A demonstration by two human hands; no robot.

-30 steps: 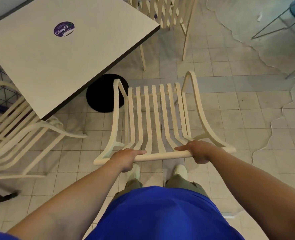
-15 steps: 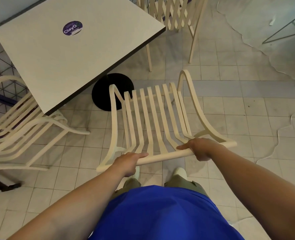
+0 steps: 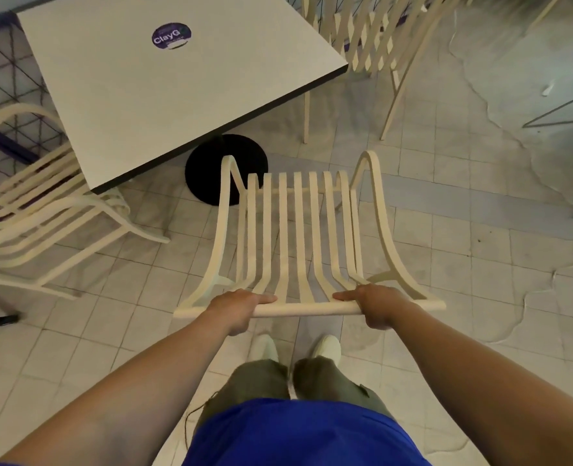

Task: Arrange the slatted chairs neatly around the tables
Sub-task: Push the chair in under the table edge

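Head view: both hands closed on the chair's top rail.
Left hand [image 3: 236, 306] and right hand [image 3: 377, 306] hold the slatted chair [image 3: 300, 237] near the table [image 3: 164, 85] corner; pushing crooked, its arm could strike the table edge.

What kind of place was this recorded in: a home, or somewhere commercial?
Most likely a café or small eatery seating area. A square pedestal table carries a round branded sticker, several matching cream slatted chairs stand around it, some stacked, and the tiled floor looks wet.
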